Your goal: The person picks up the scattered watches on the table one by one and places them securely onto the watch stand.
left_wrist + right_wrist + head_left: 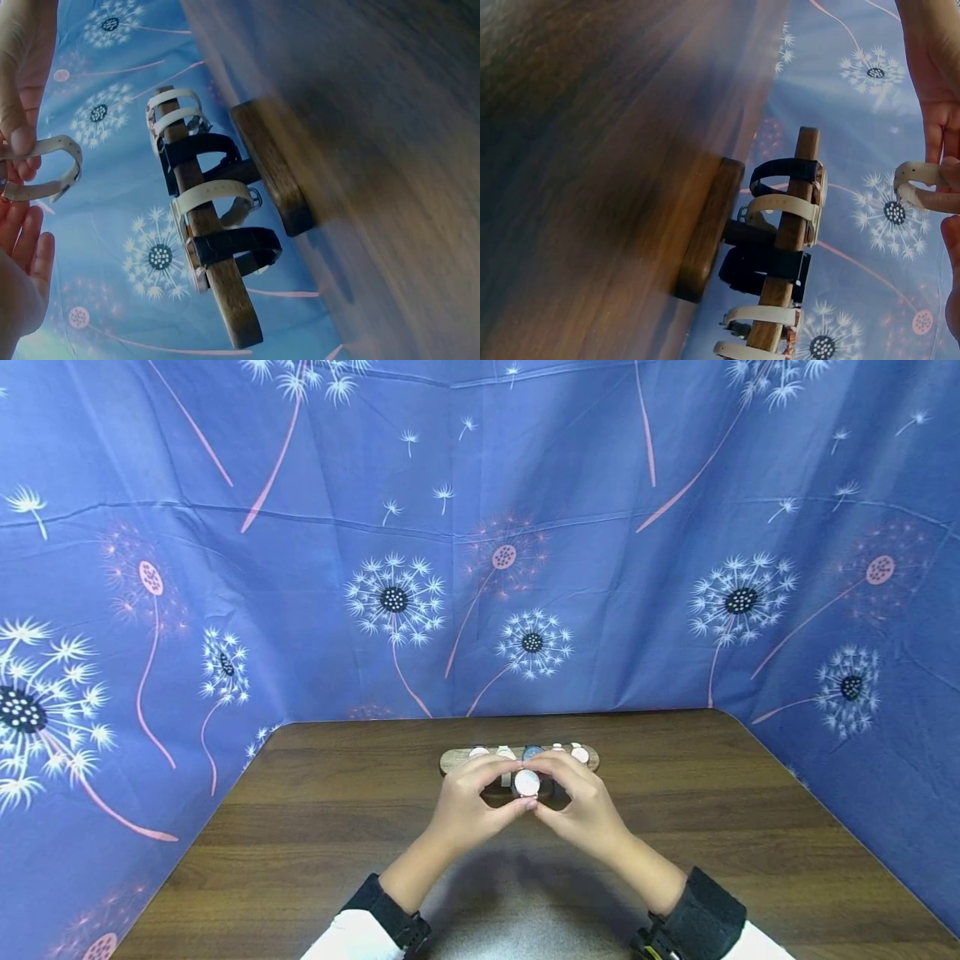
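Between my two hands is a wristwatch (527,783) with a round pale face and a light strap. My left hand (467,802) pinches it from the left and my right hand (588,806) from the right, thumbs below and fingers above. Both wrist views show the strap (69,161) curved into a loop. Beyond the hands stands a wooden watch stand (453,762), partly hidden by them. Its bar carries several watches, among them a black-strapped watch (236,244), a beige-strapped watch (784,204) and two white-strapped ones at the right end.
The stand's thick wooden base (274,169) sits on the brown wood-grain table (337,827). Blue cloth (465,460) with dandelion prints hangs behind the table and along both sides. Dark bands (705,906) circle both wrists.
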Demonstrator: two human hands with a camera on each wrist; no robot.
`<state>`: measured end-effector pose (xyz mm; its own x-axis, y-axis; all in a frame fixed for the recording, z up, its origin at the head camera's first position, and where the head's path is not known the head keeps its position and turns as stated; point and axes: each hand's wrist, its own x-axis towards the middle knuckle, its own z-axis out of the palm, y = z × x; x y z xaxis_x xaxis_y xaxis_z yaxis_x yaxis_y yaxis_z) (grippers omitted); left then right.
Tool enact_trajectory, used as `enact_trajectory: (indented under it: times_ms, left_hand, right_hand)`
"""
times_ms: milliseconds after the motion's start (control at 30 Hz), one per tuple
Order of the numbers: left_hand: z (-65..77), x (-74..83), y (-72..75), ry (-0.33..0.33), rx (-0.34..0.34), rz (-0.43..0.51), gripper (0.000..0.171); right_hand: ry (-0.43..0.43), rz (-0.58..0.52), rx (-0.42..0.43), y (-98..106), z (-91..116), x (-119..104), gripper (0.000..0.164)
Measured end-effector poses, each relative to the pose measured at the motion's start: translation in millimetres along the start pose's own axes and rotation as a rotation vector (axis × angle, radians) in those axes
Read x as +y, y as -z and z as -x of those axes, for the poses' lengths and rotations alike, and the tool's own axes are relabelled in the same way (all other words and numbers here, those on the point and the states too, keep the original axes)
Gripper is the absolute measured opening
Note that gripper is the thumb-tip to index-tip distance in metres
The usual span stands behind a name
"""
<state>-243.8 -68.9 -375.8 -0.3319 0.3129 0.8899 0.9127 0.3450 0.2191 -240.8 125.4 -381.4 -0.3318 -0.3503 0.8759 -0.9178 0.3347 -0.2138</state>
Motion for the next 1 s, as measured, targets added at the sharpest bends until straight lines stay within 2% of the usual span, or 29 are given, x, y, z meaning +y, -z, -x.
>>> enact_trajectory:
  times_ms: [133, 233, 467, 567, 667, 833, 1000]
  left_hand:
    - [2.3, -3.3, 5.5, 0.015, 0.001, 0.002, 0.042]
    - [5.6, -7.8, 10.4, 0.029, 0.001, -0.009, 0.043]
    - [14.1, -21.9, 24.6, 0.067, 0.007, -0.026, 0.042]
    - [18.0, -27.7, 32.8, 0.090, -0.012, -0.041, 0.042]
    - [21.9, -34.9, 40.9, 0.101, -0.024, -0.076, 0.043]
    - [29.7, -47.8, 51.6, 0.109, -0.013, -0.154, 0.044]
    - [37.0, -58.6, 58.4, 0.131, -0.027, -0.185, 0.041]
  right_hand:
    - [-0.026, -0.014, -0.029, -1, -1, 1, 0.046]
    - [-0.056, -0.025, -0.048, 1, -2, 1, 0.053]
    - [-0.085, -0.004, -0.026, 13, 0, 11, 0.062]
    - [-0.143, 0.018, -0.022, 23, 5, 22, 0.061]
    - [-0.244, 0.061, -0.039, 35, 11, 34, 0.058]
    - [-0.401, 0.120, -0.095, 52, 22, 57, 0.056]
    - [-0.509, 0.140, -0.171, 63, 30, 76, 0.054]
